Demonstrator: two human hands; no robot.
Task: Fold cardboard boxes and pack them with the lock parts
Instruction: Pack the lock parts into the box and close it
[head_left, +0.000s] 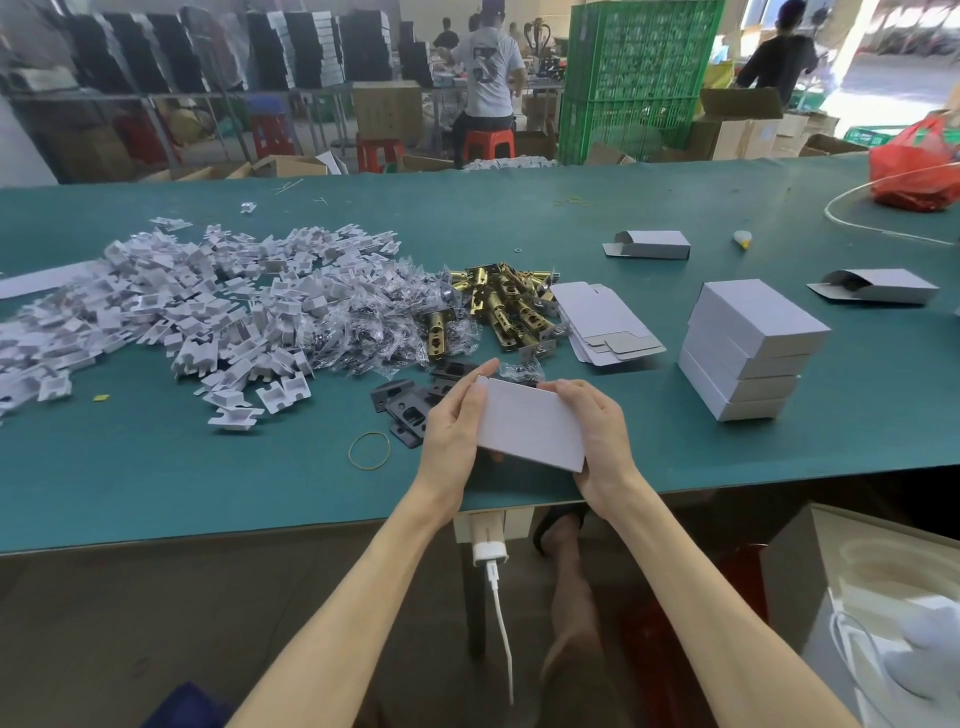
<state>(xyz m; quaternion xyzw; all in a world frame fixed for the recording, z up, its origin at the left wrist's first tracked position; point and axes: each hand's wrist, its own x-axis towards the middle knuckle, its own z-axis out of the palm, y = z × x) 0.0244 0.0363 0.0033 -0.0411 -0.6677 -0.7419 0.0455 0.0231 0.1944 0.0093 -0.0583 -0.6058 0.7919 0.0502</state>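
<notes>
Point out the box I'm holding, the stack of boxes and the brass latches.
held box (530, 423), head view, top face
box stack (753, 317), head view, top lid
brass latches (506, 306), head view, pile middle

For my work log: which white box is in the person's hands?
The box at the near table edge, held by left hand and right hand; the stack and two open-ended boxes lie untouched.

Even, bright daylight is admitted from the open doorway (898, 67) at the upper right, where detail is washed out. Only soft, short shadows are cast on the flat teal-green worktop (675, 457). Its edges are bowed by the wide-angle lens (most strongly toward the corners). The brown floor (130, 623) beneath is dim; the far grey metal shelves (197, 96) are slightly blurred.
</notes>
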